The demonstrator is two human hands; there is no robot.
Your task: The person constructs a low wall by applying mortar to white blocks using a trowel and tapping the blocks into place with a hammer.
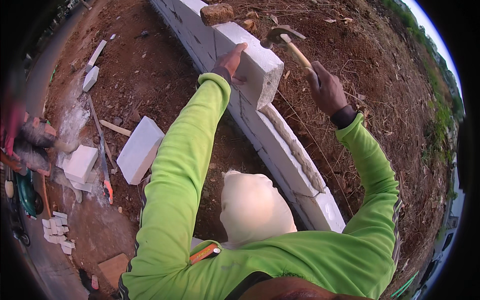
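Note:
My left hand [232, 64] lies against the side of a white wall block [260, 75], its fingers apart and reaching the top edge. That block sits on top of a low wall [235, 110] of pale blocks. Wrapped round the wooden handle of a claw hammer [289, 41], my right hand [327, 90] is closed. The hammer's head is raised beside the block's far right edge. In front of the block, a strip of grey mortar [295, 150] runs along the wall top.
A brown stone [216, 14] rests behind the block. A thin string [315, 130] runs along the wall's right side. To the left lie loose white blocks [141, 150], a handsaw [106, 180] and a wooden stick [115, 128]. Another person [35, 140] is at the far left.

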